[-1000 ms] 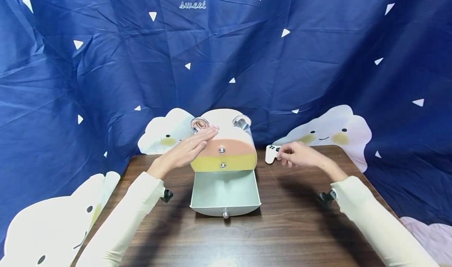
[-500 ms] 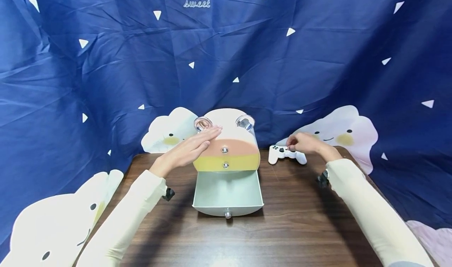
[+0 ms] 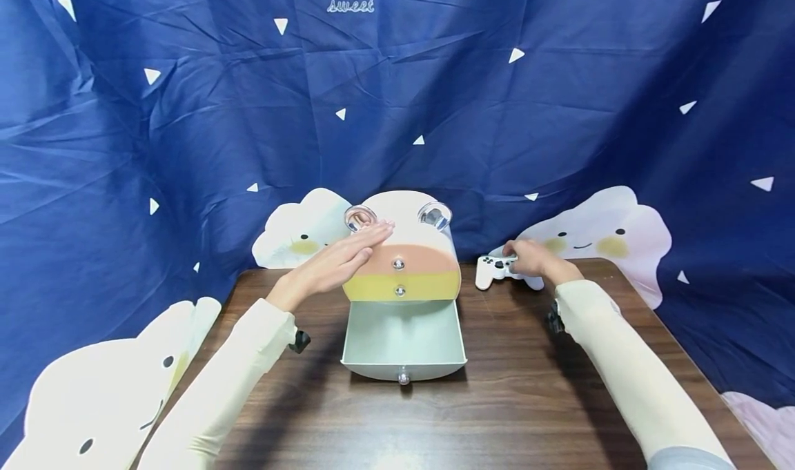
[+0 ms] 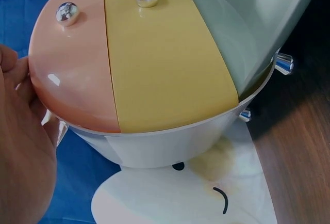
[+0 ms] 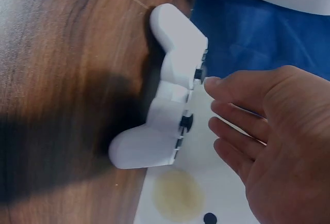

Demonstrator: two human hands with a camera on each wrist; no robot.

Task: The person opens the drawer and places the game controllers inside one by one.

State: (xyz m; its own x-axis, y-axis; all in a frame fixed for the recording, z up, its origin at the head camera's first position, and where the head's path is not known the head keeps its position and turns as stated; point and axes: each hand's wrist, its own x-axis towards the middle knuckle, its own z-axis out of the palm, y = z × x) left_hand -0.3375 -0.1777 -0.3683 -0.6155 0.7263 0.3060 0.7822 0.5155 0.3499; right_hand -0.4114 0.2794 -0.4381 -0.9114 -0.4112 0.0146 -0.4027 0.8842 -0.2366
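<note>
My left hand (image 3: 335, 259), fingers straight and together, rests at the upper left of a small drawer cabinet (image 3: 435, 287). The cabinet has an orange drawer front (image 4: 77, 74), a yellow one (image 4: 160, 64) and round silver knobs. Its pale green bottom drawer (image 3: 404, 332) is pulled out with nothing in it. To the right, a white game controller (image 3: 486, 273) lies on the table. My right hand (image 3: 535, 257) is over the controller's right half. In the right wrist view its thumb and loosely bent fingers hover close to the controller's button side, holding nothing.
Two silver-rimmed round parts (image 3: 435, 216) stick up from the cabinet top like eyes. The brown wooden table (image 3: 497, 401) carries cabinet and controller. Behind hangs a blue cloth (image 3: 397, 76) with white triangles and cloud faces.
The right hand has risen off the controller's right part, then come down again over it. The left hand stays at the cabinet. The head view has shifted slightly.
</note>
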